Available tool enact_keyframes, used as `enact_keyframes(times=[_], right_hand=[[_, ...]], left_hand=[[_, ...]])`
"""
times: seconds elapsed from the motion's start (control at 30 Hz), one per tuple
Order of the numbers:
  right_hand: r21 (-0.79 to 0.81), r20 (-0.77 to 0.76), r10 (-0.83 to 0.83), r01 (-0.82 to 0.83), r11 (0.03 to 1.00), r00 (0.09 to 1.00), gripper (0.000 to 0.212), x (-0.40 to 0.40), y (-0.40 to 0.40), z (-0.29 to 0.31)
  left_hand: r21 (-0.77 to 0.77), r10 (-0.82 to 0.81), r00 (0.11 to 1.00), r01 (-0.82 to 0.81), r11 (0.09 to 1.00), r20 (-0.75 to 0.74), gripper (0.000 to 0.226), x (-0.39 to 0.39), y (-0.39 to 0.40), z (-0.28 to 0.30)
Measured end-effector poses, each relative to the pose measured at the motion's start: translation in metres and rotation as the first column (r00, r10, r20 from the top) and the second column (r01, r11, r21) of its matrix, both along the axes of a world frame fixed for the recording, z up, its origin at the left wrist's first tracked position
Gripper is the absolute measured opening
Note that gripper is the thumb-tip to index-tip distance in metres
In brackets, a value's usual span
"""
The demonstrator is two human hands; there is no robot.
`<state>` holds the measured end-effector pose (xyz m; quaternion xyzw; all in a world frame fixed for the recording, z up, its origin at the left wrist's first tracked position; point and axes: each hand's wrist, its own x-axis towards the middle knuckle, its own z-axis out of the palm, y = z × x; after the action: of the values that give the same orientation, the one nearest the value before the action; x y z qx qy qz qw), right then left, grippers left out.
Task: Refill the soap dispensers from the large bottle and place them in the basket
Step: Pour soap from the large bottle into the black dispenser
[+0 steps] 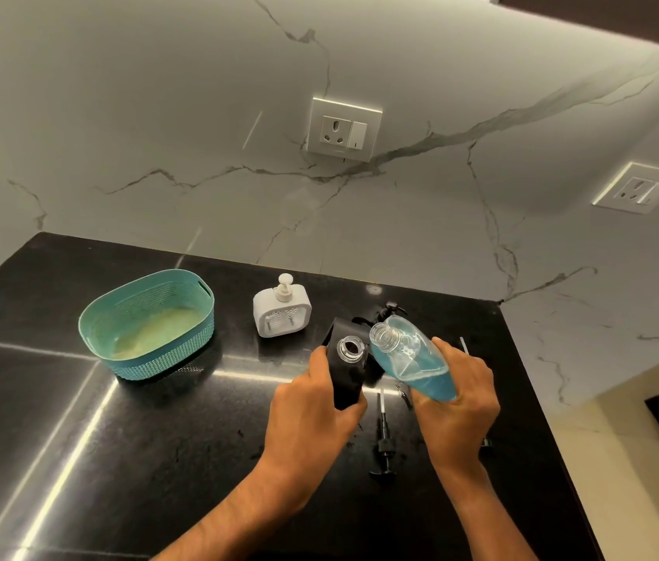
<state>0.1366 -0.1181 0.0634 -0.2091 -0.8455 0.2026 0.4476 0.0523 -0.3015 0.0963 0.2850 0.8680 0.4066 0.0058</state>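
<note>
My left hand (pixel 311 410) grips a black soap dispenser (pixel 346 364) whose clear neck is uncapped and faces up. My right hand (pixel 455 394) holds a clear large bottle (pixel 411 358) of blue liquid, tilted with its open mouth beside the dispenser's neck; the liquid sits low near my hand. A white square dispenser (pixel 282 311) with its pump on stands behind. The teal woven basket (pixel 150 321) sits at the left with nothing in it. A black pump (pixel 383 439) lies on the counter between my wrists.
Everything sits on a black glossy counter (pixel 117 459), which ends at the right edge near my right arm. Another black pump head (pixel 390 309) lies behind the bottle. A marble wall with two sockets (pixel 344 129) rises behind.
</note>
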Motion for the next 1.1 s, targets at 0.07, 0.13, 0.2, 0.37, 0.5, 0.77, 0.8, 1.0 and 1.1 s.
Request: enact_keyframes(times=[0.07,0.13,0.2,0.37,0.5,0.77,0.8,1.0,1.1], right_hand=[[0.031,0.01,-0.007,0.007,0.999,1.0,0.061,0.002,0.0,0.002],[0.048,0.015,-0.021,0.02,0.999,1.0,0.061,0.002,0.001,0.003],[0.056,0.022,-0.026,0.025,0.998,0.999,0.063,0.003,0.001,0.003],[0.111,0.066,-0.029,0.021,0.994,0.997,0.066,0.004,0.001,0.004],[0.137,0.083,-0.026,0.014,0.99,0.996,0.069,0.004,0.001,0.005],[0.195,0.104,-0.034,0.013,0.981,0.994,0.067,0.005,0.003,0.009],[0.202,0.107,-0.035,0.013,0.979,0.994,0.066,0.005,0.003,0.01],[0.229,0.121,-0.032,0.004,0.973,0.992,0.068,0.004,0.005,0.015],[0.243,0.139,-0.035,0.0,0.97,0.99,0.071,0.003,0.006,0.016]], left_hand=[[0.001,0.005,1.0,-0.005,1.0,-0.008,0.047,0.001,0.001,0.0],[0.005,0.003,1.0,-0.003,1.0,-0.013,0.048,0.003,0.002,-0.001],[0.011,-0.004,1.0,0.004,1.0,-0.014,0.051,0.003,0.002,-0.001],[0.014,-0.011,1.0,0.011,1.0,-0.025,0.051,0.004,0.004,-0.002],[0.013,-0.011,1.0,0.011,1.0,-0.023,0.055,0.004,0.005,-0.003],[0.025,-0.018,1.0,0.019,0.999,-0.02,0.063,0.004,0.006,-0.004],[0.025,-0.017,1.0,0.018,1.0,-0.019,0.064,0.003,0.006,-0.005],[0.03,-0.028,1.0,0.028,0.999,-0.01,0.066,0.001,0.005,-0.006],[0.038,-0.028,1.0,0.028,0.999,-0.004,0.066,0.001,0.004,-0.007]])
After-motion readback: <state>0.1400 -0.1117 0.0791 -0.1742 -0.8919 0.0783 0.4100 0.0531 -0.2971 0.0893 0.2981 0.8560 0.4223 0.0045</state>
